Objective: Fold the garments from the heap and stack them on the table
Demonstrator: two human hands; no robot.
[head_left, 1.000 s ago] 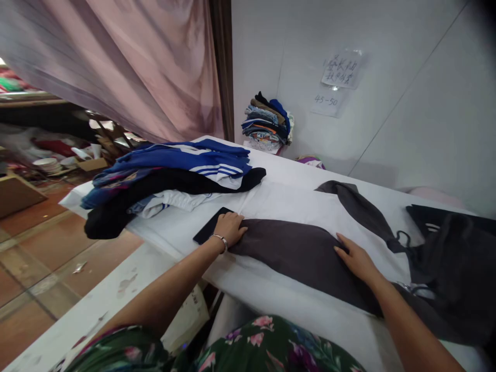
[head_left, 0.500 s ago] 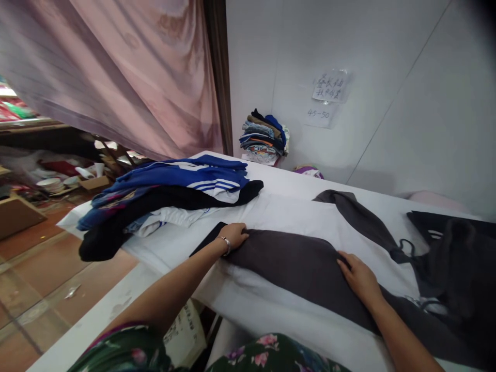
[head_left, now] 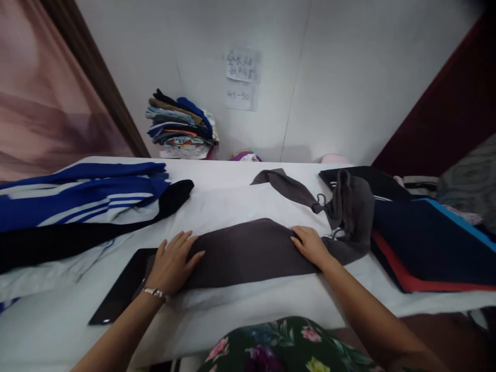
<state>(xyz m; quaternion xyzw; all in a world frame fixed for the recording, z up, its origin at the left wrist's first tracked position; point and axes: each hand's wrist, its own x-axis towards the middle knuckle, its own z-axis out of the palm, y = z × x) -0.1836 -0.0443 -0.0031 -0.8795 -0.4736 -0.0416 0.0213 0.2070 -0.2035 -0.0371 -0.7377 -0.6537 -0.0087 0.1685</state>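
Observation:
A white hooded sweatshirt (head_left: 232,205) with dark grey sleeves lies spread on the table, its grey hood (head_left: 356,217) and drawstrings to the right. My left hand (head_left: 172,263), with a bracelet at the wrist, rests flat with fingers spread on the cuff end of the near sleeve (head_left: 248,253). Further right, my right hand (head_left: 312,245) lies on the same sleeve's upper edge near the shoulder, fingers stretched out. The far sleeve (head_left: 290,186) is slanted and bent at its end. A flat, glossy black, tablet-like thing (head_left: 120,292) lies partly under my left hand and the cuff.
Blue, black and white clothes (head_left: 77,201) are heaped on the left. Folded dark garments (head_left: 430,237), one with a red edge, lie at right. A clothes stack (head_left: 180,126) stands by the wall, below handwritten papers (head_left: 242,77). The white table (head_left: 54,330) runs across.
The view has swung right, bringing the folded garments into sight. My left hand has gone from gripping the sleeve's edge to lying flat on it. The near sleeve lies straighter across.

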